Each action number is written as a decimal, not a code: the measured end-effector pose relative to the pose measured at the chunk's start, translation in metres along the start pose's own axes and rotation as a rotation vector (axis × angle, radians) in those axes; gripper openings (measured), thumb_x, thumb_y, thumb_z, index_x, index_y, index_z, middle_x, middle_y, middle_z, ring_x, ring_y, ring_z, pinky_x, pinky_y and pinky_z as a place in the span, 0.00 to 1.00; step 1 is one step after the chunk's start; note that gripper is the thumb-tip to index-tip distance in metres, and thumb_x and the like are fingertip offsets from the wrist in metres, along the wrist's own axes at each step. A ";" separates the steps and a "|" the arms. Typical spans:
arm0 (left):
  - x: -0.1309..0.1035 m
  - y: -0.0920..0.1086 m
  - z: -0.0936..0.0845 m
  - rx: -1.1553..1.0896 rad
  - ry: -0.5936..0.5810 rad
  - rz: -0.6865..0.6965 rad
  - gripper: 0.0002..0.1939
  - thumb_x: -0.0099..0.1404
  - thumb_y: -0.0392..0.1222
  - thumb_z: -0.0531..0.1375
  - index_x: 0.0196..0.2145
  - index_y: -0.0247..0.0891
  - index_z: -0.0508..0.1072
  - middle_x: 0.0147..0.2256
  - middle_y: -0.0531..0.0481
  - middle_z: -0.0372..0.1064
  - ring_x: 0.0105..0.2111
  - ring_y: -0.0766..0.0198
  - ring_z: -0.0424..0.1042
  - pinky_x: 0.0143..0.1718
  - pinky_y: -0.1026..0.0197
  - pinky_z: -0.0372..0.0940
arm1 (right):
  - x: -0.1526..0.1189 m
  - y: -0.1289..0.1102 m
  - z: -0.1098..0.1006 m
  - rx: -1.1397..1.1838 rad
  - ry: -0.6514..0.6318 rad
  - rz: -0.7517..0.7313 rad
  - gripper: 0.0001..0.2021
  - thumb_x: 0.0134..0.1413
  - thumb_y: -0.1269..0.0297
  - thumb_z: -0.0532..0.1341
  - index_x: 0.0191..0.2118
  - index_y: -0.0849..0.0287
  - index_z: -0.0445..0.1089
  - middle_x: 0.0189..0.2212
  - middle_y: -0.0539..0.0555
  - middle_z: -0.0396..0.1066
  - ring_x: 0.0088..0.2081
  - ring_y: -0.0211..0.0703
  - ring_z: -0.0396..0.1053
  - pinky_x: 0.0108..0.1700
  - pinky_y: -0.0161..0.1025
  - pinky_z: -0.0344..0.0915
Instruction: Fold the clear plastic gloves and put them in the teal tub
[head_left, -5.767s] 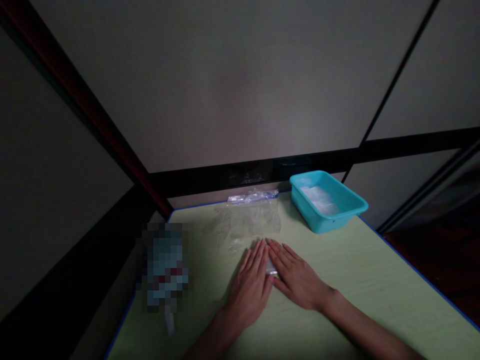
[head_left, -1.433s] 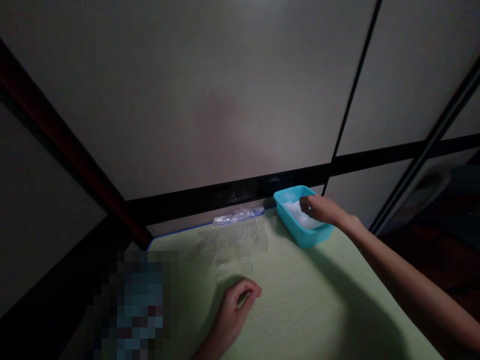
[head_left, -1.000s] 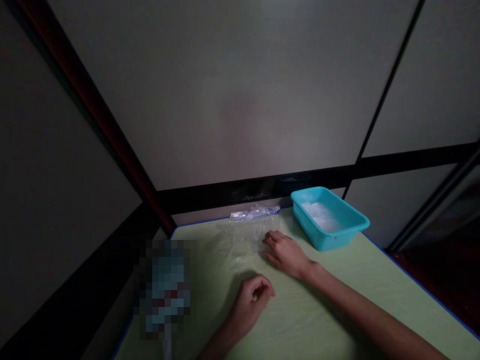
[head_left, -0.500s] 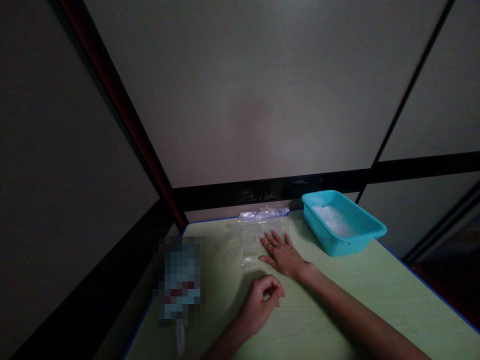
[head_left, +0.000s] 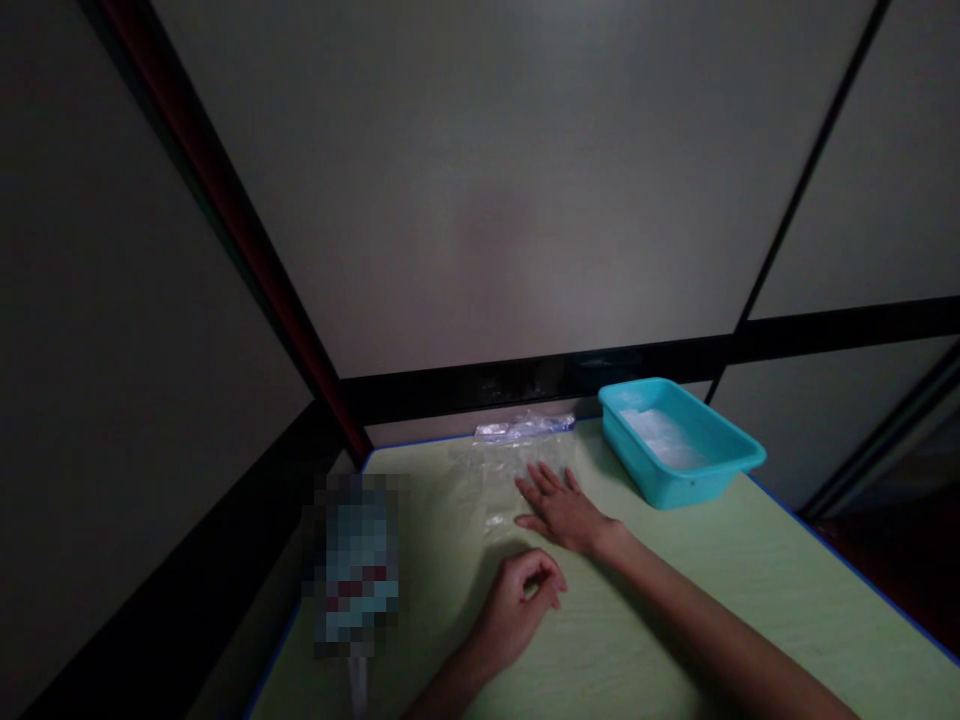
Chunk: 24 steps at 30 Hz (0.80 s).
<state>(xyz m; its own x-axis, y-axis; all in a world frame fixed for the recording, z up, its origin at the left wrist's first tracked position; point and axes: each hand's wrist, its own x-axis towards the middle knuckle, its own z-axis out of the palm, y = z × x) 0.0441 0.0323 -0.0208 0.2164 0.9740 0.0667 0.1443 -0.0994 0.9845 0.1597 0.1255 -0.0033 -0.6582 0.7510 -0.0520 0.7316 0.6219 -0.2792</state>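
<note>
My right hand (head_left: 564,508) lies flat with its fingers spread, resting on the right side of a clear plastic bag (head_left: 499,480). The bag is spread on the table; a crumpled, shiny plastic strip (head_left: 521,429) lies at its far end. Nearer to me, my left hand (head_left: 517,605) is curled, thumb and fingers pressed together in a loop. Whatever its fingertips hold, if anything, is too small to make out.
A turquoise plastic basin (head_left: 686,490) with white sheets (head_left: 660,438) inside stands at the back right of the pale green table (head_left: 637,640). On the left is a blurred-out item (head_left: 356,560). A panelled wall (head_left: 525,250) rises behind the table.
The whole view has shifted slightly. Both hands keep the same poses, and the bag and basin stay in place on the table.
</note>
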 end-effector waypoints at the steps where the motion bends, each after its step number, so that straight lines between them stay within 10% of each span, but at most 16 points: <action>1: 0.000 0.000 0.000 0.000 -0.002 0.002 0.05 0.53 0.34 0.53 0.21 0.36 0.66 0.21 0.54 0.63 0.23 0.67 0.64 0.27 0.66 0.57 | 0.000 0.000 0.000 0.002 0.001 0.001 0.32 0.57 0.47 0.44 0.60 0.64 0.45 0.60 0.65 0.39 0.60 0.58 0.34 0.55 0.62 0.34; 18: 0.000 0.003 -0.001 -0.032 0.009 -0.004 0.05 0.53 0.37 0.54 0.21 0.37 0.67 0.20 0.54 0.64 0.22 0.67 0.65 0.26 0.66 0.58 | -0.014 0.002 -0.026 0.111 0.247 -0.019 0.31 0.57 0.54 0.48 0.61 0.66 0.40 0.61 0.59 0.36 0.61 0.50 0.36 0.58 0.51 0.42; 24: 0.001 0.003 -0.001 -0.035 0.005 -0.005 0.05 0.52 0.36 0.54 0.20 0.36 0.67 0.20 0.54 0.63 0.22 0.67 0.64 0.26 0.67 0.58 | -0.008 0.003 -0.035 0.219 0.359 -0.061 0.26 0.53 0.72 0.48 0.59 0.70 0.49 0.56 0.62 0.52 0.56 0.44 0.53 0.55 0.40 0.51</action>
<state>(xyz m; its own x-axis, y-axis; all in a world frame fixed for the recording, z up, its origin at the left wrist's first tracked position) 0.0437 0.0327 -0.0174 0.2111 0.9755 0.0622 0.1115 -0.0872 0.9899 0.1738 0.1291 0.0302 -0.5673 0.7679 0.2976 0.6127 0.6350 -0.4705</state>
